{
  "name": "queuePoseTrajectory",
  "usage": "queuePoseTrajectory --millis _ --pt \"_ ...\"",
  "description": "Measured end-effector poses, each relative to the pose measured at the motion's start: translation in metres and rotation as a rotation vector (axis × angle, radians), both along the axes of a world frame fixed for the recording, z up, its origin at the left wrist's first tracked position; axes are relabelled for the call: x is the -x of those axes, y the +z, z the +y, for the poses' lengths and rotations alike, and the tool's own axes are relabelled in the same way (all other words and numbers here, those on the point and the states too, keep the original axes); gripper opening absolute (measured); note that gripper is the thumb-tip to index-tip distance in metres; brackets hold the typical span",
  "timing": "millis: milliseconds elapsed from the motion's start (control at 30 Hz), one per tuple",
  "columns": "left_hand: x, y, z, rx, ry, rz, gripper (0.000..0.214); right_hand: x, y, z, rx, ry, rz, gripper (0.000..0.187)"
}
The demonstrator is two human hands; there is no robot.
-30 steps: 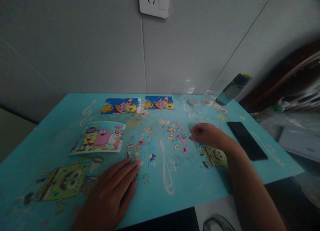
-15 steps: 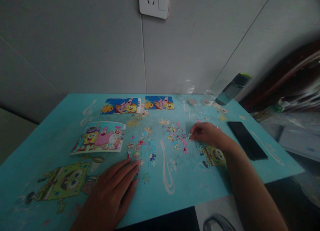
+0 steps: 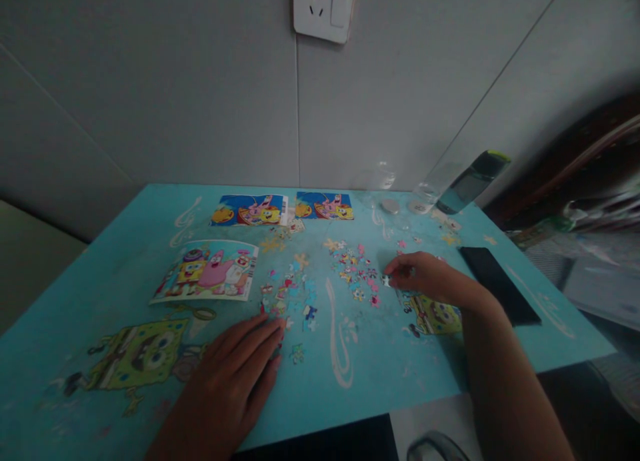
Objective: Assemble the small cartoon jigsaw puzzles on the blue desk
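Loose jigsaw puzzle pieces lie in two clusters, a left pile (image 3: 291,294) and a middle pile (image 3: 356,268). My right hand (image 3: 417,274) pinches a small puzzle piece (image 3: 387,280) just right of the middle pile. Fingers stretched out, my left hand (image 3: 237,368) rests flat at the near edge of the left pile, its fingertips beside or over some pieces. A single piece (image 3: 297,353) lies apart, right of those fingers. Above my left hand is a picture card (image 3: 207,271) with cartoon figures.
Along the wall lie an assembled-looking blue picture (image 3: 325,206) and a blue picture card (image 3: 249,210). Clear jars (image 3: 384,178), round lids (image 3: 391,206) and a tilted bottle (image 3: 470,184) stand at the back right. A black phone-like slab (image 3: 499,284) lies right of my right arm.
My view has shifted slightly, moving the whole scene a little to the right. My right hand still pinches the piece, which now shows more plainly at the fingertips. My left hand stays flat.
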State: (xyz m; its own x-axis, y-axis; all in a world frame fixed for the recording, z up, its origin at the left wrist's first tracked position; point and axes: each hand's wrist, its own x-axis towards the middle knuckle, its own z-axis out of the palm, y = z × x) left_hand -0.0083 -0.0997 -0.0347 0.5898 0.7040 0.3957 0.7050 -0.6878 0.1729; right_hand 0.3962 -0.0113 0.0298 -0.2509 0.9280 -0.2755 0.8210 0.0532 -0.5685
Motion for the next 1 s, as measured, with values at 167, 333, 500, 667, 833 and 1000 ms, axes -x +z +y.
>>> queuePoseTrajectory --millis 167,333,500,667,833,1000 --pt "0.0 0.001 -0.001 0.012 0.004 0.0 0.043 0.001 -0.004 -0.001 -0.049 0.028 -0.067 0.02" --pt "-0.001 0.001 -0.001 0.005 0.009 -0.008 0.041 0.007 -0.002 -0.004 -0.077 0.044 -0.087 0.018" --pt "-0.002 0.003 -0.002 0.022 0.015 -0.001 0.042 0.012 -0.003 -0.005 -0.072 0.07 -0.091 0.017" --pt "-0.002 0.002 -0.002 0.02 0.007 0.009 0.043 0.014 -0.002 -0.006 -0.081 0.06 -0.093 0.019" --pt "-0.004 0.003 -0.002 0.025 0.015 0.003 0.041 0.013 0.001 -0.008 -0.051 0.062 -0.086 0.018" --pt "-0.006 0.007 -0.003 0.043 0.03 0.005 0.04 0.011 0.002 -0.008 -0.093 0.07 -0.052 0.018"
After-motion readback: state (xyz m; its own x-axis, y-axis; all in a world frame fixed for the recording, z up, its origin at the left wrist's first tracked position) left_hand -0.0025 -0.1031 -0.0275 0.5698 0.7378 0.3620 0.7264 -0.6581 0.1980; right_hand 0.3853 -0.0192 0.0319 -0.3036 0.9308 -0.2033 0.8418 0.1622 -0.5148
